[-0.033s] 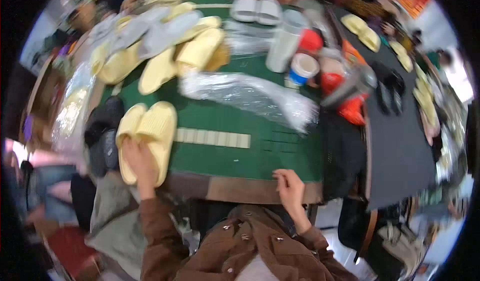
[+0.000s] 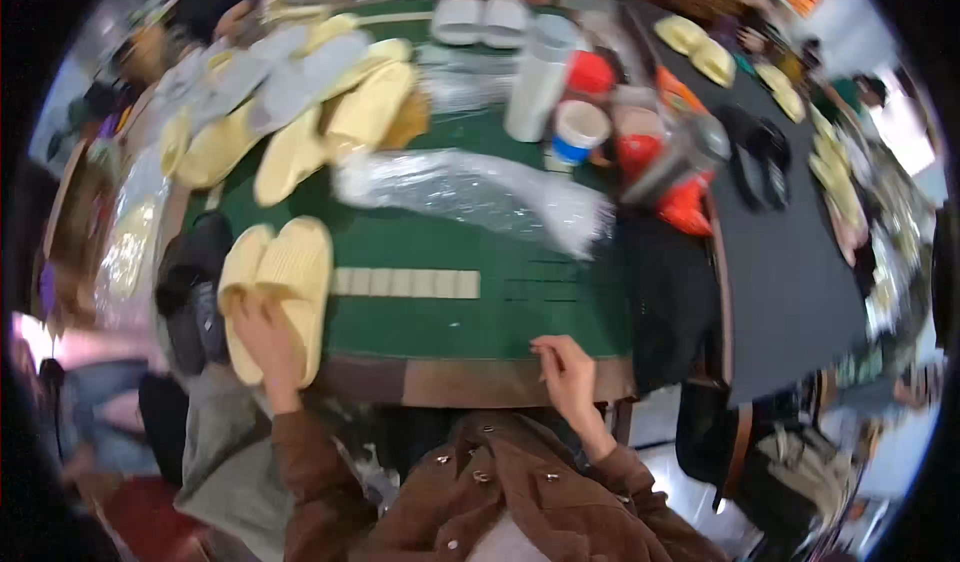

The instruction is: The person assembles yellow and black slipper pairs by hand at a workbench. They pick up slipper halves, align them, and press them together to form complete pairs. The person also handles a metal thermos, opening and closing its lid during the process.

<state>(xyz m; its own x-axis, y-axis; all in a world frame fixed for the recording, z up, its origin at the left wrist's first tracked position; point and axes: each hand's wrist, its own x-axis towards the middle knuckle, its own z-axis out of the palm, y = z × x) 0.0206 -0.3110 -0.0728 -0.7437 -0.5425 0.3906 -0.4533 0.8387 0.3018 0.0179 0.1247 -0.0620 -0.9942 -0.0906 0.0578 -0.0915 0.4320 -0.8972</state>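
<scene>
A pair of pale yellow ribbed slippers (image 2: 310,252) lies side by side at the near left of the green table mat (image 2: 430,332). My left hand (image 2: 268,340) is closed at the strap of the left slipper, its fingertips partly hidden at the strap's edge. Over the near edge of the mat, my right hand (image 2: 568,367) has its fingers curled in toward the thumb, with nothing visible in them. A strip of cream tiles (image 2: 408,283) lies between the slippers and that hand. Beyond it stretches a crumpled length of clear plastic wrap (image 2: 470,187).
Dark slippers (image 2: 195,287) sit left of the yellow pair. More yellow slippers (image 2: 370,102), with grey ones, lie at the far left. White slippers (image 2: 480,19), a pale bottle (image 2: 540,77), a cup (image 2: 580,130) and a metal flask (image 2: 680,162) stand farther off. A grey table (image 2: 790,302) adjoins at right.
The whole view has shifted slightly, so most things sit farther left. Both hands keep about the same places relative to the slippers and mat.
</scene>
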